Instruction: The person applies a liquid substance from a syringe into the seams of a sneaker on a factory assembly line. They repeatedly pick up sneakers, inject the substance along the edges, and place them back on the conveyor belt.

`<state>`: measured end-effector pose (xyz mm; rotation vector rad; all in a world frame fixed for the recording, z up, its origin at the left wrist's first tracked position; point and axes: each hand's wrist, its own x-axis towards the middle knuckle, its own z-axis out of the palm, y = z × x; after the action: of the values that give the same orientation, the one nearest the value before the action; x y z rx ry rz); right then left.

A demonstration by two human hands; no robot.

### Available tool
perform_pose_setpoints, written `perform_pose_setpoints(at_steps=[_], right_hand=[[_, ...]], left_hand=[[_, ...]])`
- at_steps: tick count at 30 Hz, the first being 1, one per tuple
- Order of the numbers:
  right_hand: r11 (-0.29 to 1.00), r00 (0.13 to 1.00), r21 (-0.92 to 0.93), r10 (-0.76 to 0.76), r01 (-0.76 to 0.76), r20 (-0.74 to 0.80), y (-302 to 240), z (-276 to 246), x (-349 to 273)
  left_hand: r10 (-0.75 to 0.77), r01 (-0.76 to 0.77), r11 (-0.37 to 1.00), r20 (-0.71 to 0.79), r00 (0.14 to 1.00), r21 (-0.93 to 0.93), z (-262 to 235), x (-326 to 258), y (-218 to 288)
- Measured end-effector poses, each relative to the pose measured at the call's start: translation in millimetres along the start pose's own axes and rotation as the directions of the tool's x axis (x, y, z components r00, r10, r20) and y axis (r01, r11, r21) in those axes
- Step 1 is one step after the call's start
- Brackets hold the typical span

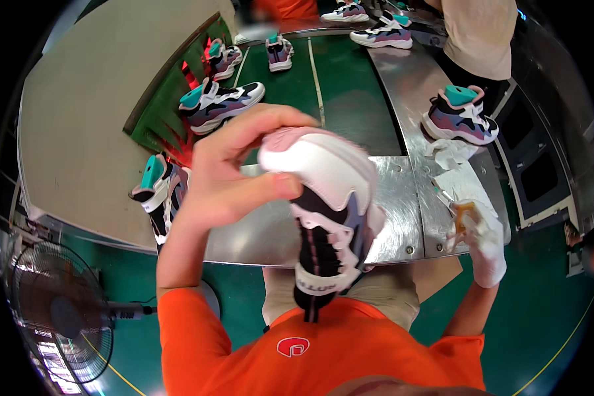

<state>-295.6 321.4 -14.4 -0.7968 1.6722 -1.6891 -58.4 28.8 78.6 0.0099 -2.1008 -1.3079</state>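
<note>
My left hand grips a sneaker by its toe, thumb on one side and fingers on the other. The shoe is white, pink, purple and black, tilted with its strap end toward my body. My right hand wears a white glove with brown stains on the fingers. Its fingers are bunched over the metal edge at the right; what they hold, if anything, I cannot make out. A thin stick-like tool lies close to these fingertips, beside a white cloth.
Another sneaker with a teal insert stands on the right metal ledge, by crumpled white paper. Several similar shoes line the green conveyor. One sneaker is at the left. A fan stands lower left; a person is far right.
</note>
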Motion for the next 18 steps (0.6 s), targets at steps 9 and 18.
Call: perform_pose_setpoints(at_steps=[9,18], right_hand=[[0.743,0.834,0.648,-0.458,0.169,0.308,-59.7,54.8,24.3],[0.691,0.742,0.71,-0.545,0.134,0.391,-68.9,71.0,42.9]], left_hand=[[0.017,-0.023,0.999,0.181,0.983,0.033,20.4,18.1,-25.5],[0.029,-0.048,0.995,0.213,0.977,0.086,16.7,27.2,-29.2]])
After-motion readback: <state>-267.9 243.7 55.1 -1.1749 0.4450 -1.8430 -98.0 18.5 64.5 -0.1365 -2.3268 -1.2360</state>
